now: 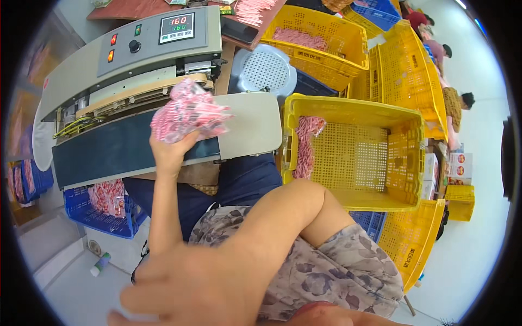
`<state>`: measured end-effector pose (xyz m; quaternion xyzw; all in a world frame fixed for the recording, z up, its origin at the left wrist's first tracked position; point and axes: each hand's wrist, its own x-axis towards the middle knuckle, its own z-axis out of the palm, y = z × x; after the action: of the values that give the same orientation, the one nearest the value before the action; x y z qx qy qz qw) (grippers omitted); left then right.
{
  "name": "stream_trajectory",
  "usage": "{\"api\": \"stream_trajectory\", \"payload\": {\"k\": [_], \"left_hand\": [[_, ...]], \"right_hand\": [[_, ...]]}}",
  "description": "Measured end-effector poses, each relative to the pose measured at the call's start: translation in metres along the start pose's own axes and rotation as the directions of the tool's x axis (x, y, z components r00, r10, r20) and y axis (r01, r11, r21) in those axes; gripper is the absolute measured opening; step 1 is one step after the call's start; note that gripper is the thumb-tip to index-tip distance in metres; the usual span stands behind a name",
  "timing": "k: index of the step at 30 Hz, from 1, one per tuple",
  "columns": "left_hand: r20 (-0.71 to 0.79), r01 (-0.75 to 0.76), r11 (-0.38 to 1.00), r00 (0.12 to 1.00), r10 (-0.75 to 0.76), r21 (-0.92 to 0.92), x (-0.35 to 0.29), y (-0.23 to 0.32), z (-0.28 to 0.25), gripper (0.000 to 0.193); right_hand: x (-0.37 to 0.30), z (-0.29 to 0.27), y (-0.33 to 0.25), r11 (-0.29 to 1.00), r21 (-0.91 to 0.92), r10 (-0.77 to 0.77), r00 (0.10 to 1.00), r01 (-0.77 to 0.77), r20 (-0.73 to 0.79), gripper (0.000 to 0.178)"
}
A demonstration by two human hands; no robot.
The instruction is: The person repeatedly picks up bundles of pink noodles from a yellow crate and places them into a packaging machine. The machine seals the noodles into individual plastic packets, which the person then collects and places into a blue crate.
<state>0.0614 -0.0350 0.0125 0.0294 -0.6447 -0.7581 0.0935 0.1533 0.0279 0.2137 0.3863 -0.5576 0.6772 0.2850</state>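
My left hand (170, 155) is closed on a clear bag of pink-and-white striped sticks (187, 111). It holds the bag up over the dark conveyor belt (103, 149) of a grey band sealer (81, 73), in front of the sealing bands. Close to the camera at the bottom, my right hand (187, 280) is bent back across my body. It looks blurred; its fingers are apart and nothing shows in them. A yellow crate (353, 201) right of the sealer has similar striped bags (305, 149) along its left side.
A blue crate (100, 225) with pink-striped packs sits below the sealer's left end. Behind are a grey-blue plastic stool (265, 70), a dark phone (239, 31) and another yellow crate (326, 62). Stacked yellow crates (408, 76) stand at the right, with several people beyond.
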Motion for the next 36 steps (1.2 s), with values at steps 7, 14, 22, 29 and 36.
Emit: {"api": "stream_trajectory", "payload": {"k": [7, 14, 22, 29, 36], "left_hand": [[-0.091, -0.058, 0.996, 0.995, 0.052, -0.061, -0.026, 0.009, -0.030, 0.044], [-0.115, -0.081, 0.987, 0.991, 0.065, -0.141, -0.034, 0.012, -0.035, 0.041], [-0.149, -0.101, 0.985, 0.986, 0.080, -0.138, -0.043, 0.013, -0.038, 0.045], [-0.171, -0.118, 0.987, 0.980, 0.099, -0.106, -0.058, 0.013, -0.059, 0.044], [-0.252, -0.166, 0.979, 0.959, 0.132, -0.120, -0.070, 0.015, -0.069, 0.043]], "right_hand": [[-0.022, 0.005, -0.013, 0.980, 0.143, -0.144, 0.989, 0.141, 0.013, 0.008], [-0.022, 0.001, -0.013, 0.956, 0.119, -0.277, 0.957, 0.266, 0.087, 0.007], [-0.018, -0.001, -0.006, 0.969, 0.176, -0.219, 0.938, 0.176, 0.269, 0.011], [-0.034, 0.006, -0.031, 0.906, 0.336, 0.010, 0.804, -0.259, 0.595, 0.018], [-0.041, 0.021, -0.037, 0.876, 0.369, -0.004, 0.759, -0.312, 0.651, 0.018]]}}
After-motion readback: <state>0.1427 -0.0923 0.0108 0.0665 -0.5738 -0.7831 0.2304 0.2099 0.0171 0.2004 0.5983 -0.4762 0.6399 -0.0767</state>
